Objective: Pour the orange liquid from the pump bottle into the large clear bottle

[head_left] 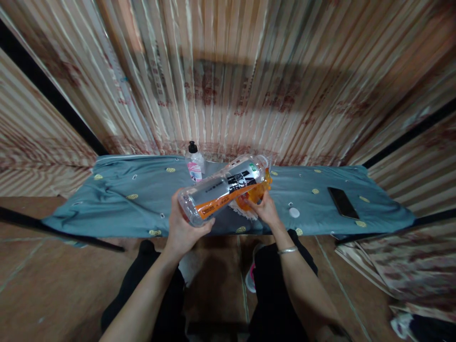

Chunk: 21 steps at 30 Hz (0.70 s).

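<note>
My left hand (185,227) is wrapped round the base of a large clear plastic bottle (224,187) with a black, white and orange label. The bottle is tipped on its side, its open neck pointing right and slightly up over an orange-and-white cloth (249,202). My right hand (265,209) grips that cloth under the bottle's mouth, just above the blue-grey covered table (124,199). A white bottle cap (294,212) lies on the cover to the right of my right hand.
A small bottle with a black cap and pink label (195,164) stands at the back of the table. A black phone (342,202) lies flat on the right side. Striped curtains hang behind. My knees sit below the table's front edge.
</note>
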{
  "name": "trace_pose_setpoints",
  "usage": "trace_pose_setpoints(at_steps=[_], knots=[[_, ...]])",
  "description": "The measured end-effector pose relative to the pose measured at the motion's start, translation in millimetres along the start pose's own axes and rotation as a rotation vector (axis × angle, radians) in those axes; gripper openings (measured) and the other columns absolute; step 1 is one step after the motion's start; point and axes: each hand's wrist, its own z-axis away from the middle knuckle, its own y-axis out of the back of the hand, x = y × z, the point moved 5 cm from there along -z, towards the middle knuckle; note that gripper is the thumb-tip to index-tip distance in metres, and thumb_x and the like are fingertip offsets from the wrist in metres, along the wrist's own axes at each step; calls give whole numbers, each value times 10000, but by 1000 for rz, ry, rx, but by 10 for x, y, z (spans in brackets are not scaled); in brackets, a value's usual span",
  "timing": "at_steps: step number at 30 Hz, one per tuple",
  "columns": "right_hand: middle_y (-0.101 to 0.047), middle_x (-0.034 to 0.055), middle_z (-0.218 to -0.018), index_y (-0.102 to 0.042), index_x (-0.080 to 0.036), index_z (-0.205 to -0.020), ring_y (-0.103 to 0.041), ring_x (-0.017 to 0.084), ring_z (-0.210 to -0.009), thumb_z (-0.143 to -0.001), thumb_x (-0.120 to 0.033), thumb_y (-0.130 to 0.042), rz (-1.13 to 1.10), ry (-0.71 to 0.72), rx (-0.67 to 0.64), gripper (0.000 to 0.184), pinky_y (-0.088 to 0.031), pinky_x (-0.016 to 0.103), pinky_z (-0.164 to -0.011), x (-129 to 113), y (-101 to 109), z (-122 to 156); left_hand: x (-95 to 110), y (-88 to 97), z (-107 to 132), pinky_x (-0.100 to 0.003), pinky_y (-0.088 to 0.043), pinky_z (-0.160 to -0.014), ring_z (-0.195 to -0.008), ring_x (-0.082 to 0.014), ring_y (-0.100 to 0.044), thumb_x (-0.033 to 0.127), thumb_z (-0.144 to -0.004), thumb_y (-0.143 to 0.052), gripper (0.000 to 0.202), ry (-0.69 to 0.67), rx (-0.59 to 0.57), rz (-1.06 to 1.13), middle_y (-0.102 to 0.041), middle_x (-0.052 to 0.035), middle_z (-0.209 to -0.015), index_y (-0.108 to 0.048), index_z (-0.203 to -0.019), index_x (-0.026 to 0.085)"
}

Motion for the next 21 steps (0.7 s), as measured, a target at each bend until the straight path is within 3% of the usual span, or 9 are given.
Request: trace_pose_setpoints(at_steps=[7,12,21], knots=[[-785,160,-1174,-591,-200,-1268,-752,388,-1102,-682,-664,-809,17,2,-12,778,-606,527,-958,-30,14,7,2,-2,7,-465,-633,-959,-1057,-295,-739,386,-596,-863,772,11,-8,10,-701,-99,-1175,-513,-1264,222],[-776,175,-1202,-544,-184,-1351,-741,396,-1145,-680,-697,-807,2,13,-21,884,-590,539,-993,-25,9,4,-4,-8,11,-446,-639,-925,-1034,-277,-739,372,-589,-873,788,-11,-8,31,-699,-84,-1165,-502,-1268,227],[-775,185,-1196,-551,-182,-1320,-739,399,-1140,-666,-738,-791,1,13,-6,892,-590,531,-989,-46,15,14,-24,-11,15,-438,-630,-952,-1071,-279,-730,375,-584,-890,793,-21,-10,-3,-698,-83,-1179,-515,-1266,218]])
